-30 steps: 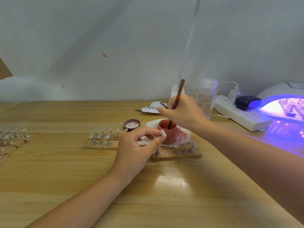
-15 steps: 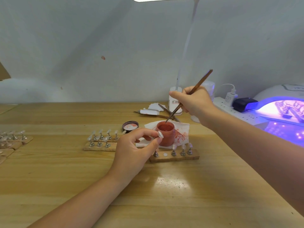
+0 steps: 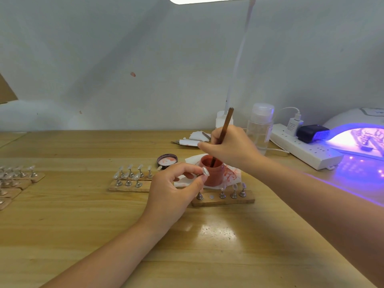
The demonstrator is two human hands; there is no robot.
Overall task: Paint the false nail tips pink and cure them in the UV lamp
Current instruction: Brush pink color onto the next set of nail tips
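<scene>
Nearest, toward the front edge of the wooden table [image 3: 207,256]: two bare forearms reaching in. Left hand [image 3: 174,190] raised just in front of the paint jar, thumb and forefinger pinched on the small stand of one false nail tip [image 3: 205,171] — clear, glossy, oval, unpainted so far as can be told. Likely feather-light, thin and springy, slick on its face; best gripped by the stand beneath, never by the face to be painted, since a squeeze could flick it away.

Just behind the left hand, mid-table: a wooden holder strip [image 3: 223,200] carrying four more clear tips on metal stands, with one bare spot between them. Touching distance behind it — a small red-pink paint jar [image 3: 212,173] on a stained white tissue [image 3: 232,173], lid [image 3: 167,161] lying open to its left. Right hand [image 3: 230,148] closed around a brown brush [image 3: 223,132], bristles dipped into the jar; a light, stiff handle, wet tip prone to drips.

Left of the jar: another strip of clear tips [image 3: 131,179]. More strips at the table's left edge [image 3: 12,179].

Far right corner: the UV lamp [image 3: 357,134], glowing violet, what look like tips inside, beside a white power strip [image 3: 303,148].
</scene>
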